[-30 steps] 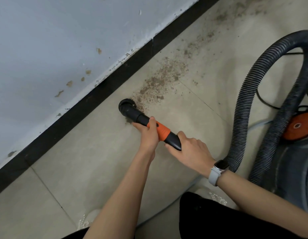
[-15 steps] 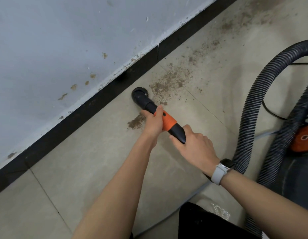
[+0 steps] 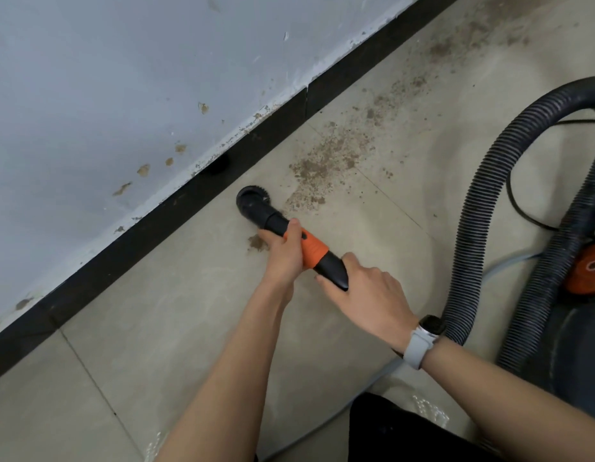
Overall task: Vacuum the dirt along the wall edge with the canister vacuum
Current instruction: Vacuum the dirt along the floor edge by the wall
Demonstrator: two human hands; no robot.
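A black and orange vacuum nozzle [image 3: 314, 251] ends in a round brush head [image 3: 252, 200] set on the floor tile close to the black skirting [image 3: 176, 211]. My left hand [image 3: 284, 253] grips the nozzle at the front of its orange collar. My right hand [image 3: 366, 295], with a watch on the wrist, holds the black rear end. Brown dirt [image 3: 326, 165] lies in a band just right of the brush and trails away along the wall. A small clump of dirt [image 3: 256, 243] sits beside my left hand.
The ribbed black hose [image 3: 479, 208] loops up on the right to the dark canister [image 3: 576, 355] with its orange wheel [image 3: 589, 268]. A thin black cable [image 3: 523, 208] lies behind the hose. The grey wall [image 3: 106, 78] has brown stains.
The brush head has slid away from me to the skirting beside the dirt band, leaving a small clump behind near my left hand. Both hands kept their hold on the nozzle.
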